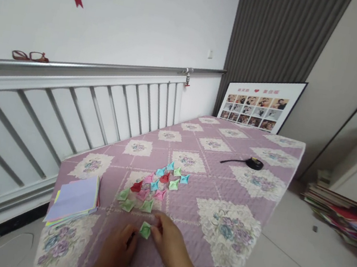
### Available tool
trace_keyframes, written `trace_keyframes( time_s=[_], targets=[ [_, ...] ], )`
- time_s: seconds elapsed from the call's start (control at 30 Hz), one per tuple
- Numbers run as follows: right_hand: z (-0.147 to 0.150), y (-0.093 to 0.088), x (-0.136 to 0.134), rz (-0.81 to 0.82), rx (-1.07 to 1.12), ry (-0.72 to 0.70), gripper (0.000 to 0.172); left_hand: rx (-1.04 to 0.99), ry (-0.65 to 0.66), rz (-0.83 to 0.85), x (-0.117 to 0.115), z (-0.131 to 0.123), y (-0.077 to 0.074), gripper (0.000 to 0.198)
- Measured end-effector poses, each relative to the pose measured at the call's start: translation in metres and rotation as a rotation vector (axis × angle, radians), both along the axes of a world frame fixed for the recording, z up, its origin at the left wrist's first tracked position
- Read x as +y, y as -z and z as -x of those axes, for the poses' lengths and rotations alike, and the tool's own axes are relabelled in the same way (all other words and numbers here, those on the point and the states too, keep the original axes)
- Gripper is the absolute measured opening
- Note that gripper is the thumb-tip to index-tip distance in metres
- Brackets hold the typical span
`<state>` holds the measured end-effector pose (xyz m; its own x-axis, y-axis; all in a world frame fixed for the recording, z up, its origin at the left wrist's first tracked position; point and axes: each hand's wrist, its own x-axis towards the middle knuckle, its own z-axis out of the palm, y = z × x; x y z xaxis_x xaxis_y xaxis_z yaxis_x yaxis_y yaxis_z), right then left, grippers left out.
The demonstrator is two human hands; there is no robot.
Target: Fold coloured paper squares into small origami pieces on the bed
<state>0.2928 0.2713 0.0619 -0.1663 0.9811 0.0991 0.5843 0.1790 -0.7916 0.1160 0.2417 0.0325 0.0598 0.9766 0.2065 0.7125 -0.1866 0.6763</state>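
A small green folded paper piece [145, 230] is pinched at its right side between the thumb and fingers of my right hand [170, 240]. Close by on the left, my left hand [120, 246] is closed, its fingers curled near the piece's left edge. Something dark shows between those fingers, too small to make out. Just beyond my hands, several folded paper pieces in red [136, 186], pink [160, 194], blue [154, 185] and green [147, 205] lie in a cluster on the floral tablecloth [185, 216].
A stack of coloured paper sheets [74, 200], lilac on top, lies at the table's left edge. A black tape measure [254, 163] with a strap sits far right. Behind the table are a white radiator [101, 107] and a leaning photo board [254, 102].
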Motion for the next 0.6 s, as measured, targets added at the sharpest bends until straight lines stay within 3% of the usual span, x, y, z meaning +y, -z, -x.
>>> trace_keyframes(
  time_s=[0.17, 0.4, 0.6],
  targets=[
    [0.008, -0.004, 0.000, 0.020, -0.029, -0.004, 0.019, 0.023, -0.007, 0.014, 0.001, 0.001, 0.005, 0.021],
    [0.014, 0.000, 0.007, 0.024, -0.091, 0.026, 0.012, 0.048, 0.104, 0.004, 0.001, 0.003, 0.010, 0.021],
    [-0.015, -0.005, 0.013, 0.014, -0.106, 0.021, 0.008, 0.123, 0.107, 0.007, 0.003, 0.000, 0.007, 0.020]
  ],
)
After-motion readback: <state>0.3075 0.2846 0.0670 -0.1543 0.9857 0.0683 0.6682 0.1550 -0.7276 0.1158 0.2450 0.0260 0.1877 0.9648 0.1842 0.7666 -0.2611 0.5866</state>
